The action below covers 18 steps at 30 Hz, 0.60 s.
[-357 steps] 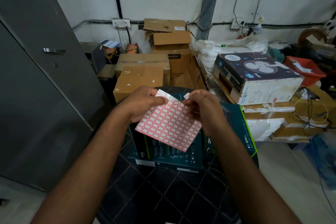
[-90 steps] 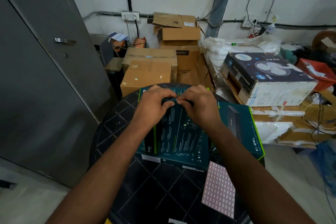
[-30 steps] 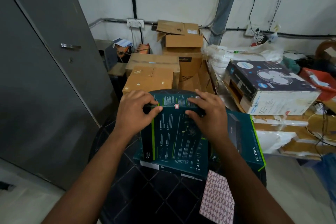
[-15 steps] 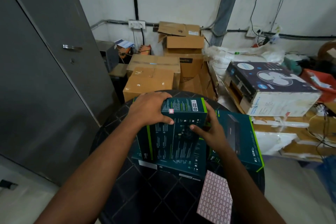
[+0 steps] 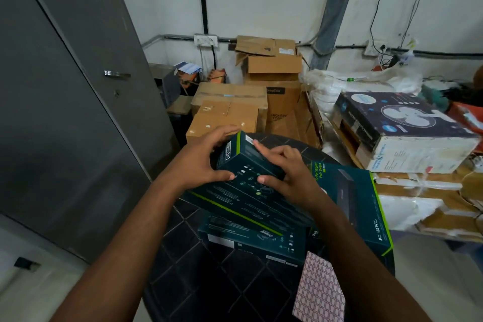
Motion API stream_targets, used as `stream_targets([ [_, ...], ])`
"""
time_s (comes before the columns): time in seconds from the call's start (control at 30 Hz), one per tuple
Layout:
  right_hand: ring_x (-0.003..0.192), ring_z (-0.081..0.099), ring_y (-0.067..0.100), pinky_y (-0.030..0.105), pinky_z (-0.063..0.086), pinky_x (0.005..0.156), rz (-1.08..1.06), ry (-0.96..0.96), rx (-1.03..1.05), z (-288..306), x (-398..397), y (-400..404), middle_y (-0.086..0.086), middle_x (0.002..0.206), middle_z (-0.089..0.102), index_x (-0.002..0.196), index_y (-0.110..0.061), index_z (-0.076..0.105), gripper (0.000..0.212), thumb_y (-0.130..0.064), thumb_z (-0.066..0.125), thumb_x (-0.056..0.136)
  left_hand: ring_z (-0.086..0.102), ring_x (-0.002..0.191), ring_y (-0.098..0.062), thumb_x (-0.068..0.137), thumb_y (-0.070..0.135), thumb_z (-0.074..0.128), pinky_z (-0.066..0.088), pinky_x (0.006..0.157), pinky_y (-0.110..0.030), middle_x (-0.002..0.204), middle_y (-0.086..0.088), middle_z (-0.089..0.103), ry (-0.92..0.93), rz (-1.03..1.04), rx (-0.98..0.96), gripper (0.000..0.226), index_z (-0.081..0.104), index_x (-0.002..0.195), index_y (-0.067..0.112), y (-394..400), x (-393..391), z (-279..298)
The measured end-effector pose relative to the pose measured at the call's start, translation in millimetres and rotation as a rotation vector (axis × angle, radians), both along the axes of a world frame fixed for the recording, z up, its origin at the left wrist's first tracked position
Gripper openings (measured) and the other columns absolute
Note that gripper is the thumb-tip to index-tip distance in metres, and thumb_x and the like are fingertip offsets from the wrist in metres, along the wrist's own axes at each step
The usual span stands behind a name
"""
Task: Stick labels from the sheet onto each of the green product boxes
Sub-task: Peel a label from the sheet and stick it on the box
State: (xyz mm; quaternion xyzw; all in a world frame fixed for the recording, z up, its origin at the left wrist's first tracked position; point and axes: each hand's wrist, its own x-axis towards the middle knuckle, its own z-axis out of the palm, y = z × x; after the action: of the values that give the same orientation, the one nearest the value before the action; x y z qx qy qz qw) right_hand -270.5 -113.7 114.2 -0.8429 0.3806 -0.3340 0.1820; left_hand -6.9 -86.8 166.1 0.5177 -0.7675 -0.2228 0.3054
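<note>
Black table: three green boxes, one label sheet.

— How is the top green box placed?
— It is held tilted, one end raised, above a second green box lying flat on the desk.
— And the others?
— A third green box is seen beside them to the right. The label sheet, a red-lined grid, is laid flat near the front edge.

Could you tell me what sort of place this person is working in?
Probably a storeroom or stock room: cardboard boxes piled against the wall, a boxed fan on more packages, and loose cables hanging down the wall.
</note>
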Motion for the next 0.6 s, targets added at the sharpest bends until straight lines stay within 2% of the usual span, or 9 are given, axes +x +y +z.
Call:
stream_targets([
  [0.1,0.106,0.038,0.02,0.046,0.042,0.097,0.0,0.127,-0.024,1.3,7.3,-9.7,-0.001,0.111,0.046,0.143,-0.068,0.021,0.074,-0.051,0.064,0.086,0.052,0.121,0.001,0.065,0.025,0.093,0.043,0.103,-0.023,0.135,0.02,0.051,0.0,0.013,0.022,0.101,0.033,0.142,0.053,0.9,0.1,-10.7],
  [0.2,0.106,0.037,0.019,0.054,0.044,0.093,0.016,0.243,-0.027,-8.5,17.7,-16.6,-0.001,0.111,0.045,0.137,-0.077,0.014,0.069,-0.063,0.055,0.083,0.049,0.126,-0.003,0.067,0.025,0.091,0.045,0.104,-0.029,0.143,0.015,0.049,-0.039,0.024,0.041,0.101,0.033,0.143,0.057,-1.2,0.4,-28.2],
  [0.27,0.108,0.036,0.017,0.055,0.044,0.093,-0.004,0.279,-0.022,-16.8,24.8,-19.7,-0.001,0.115,0.049,0.139,-0.075,0.016,0.068,-0.067,0.052,0.082,0.053,0.124,-0.007,0.068,0.021,0.09,0.048,0.104,-0.039,0.137,0.011,0.054,-0.018,0.042,0.036,0.091,0.044,0.138,0.057,-4.0,3.9,-42.5],
  [0.37,0.112,0.041,0.018,0.051,0.044,0.095,-0.022,0.331,-0.025,-20.0,30.1,-21.6,-0.004,0.127,0.055,0.146,-0.063,0.026,0.072,-0.068,0.058,0.081,0.057,0.118,-0.005,0.066,0.014,0.09,0.051,0.101,-0.039,0.13,0.011,0.059,0.065,0.092,0.072,0.084,0.053,0.133,0.049,-6.1,15.0,-60.3],
  [0.5,0.122,0.052,0.021,0.044,0.042,0.101,-0.094,0.631,0.075,-37.4,1.6,-22.7,-0.004,0.139,0.054,0.153,-0.055,0.01,0.097,-0.063,0.071,0.078,0.06,0.112,-0.008,0.065,0.009,0.091,0.054,0.096,-0.04,0.125,0.011,0.06,0.04,0.19,0.143,0.077,0.054,0.123,0.043,-1.8,36.9,-82.8],
  [0.6,0.124,0.054,0.02,0.043,0.042,0.103,-0.238,0.74,0.114,-49.6,-31.6,-19.9,-0.004,0.137,0.058,0.154,-0.048,0.015,0.107,-0.074,0.072,0.067,0.059,0.113,-0.011,0.063,0.009,0.091,0.052,0.095,-0.036,0.124,0.01,0.058,-0.029,0.213,0.188,0.076,0.048,0.116,0.044,3.3,50.8,-98.4],
])
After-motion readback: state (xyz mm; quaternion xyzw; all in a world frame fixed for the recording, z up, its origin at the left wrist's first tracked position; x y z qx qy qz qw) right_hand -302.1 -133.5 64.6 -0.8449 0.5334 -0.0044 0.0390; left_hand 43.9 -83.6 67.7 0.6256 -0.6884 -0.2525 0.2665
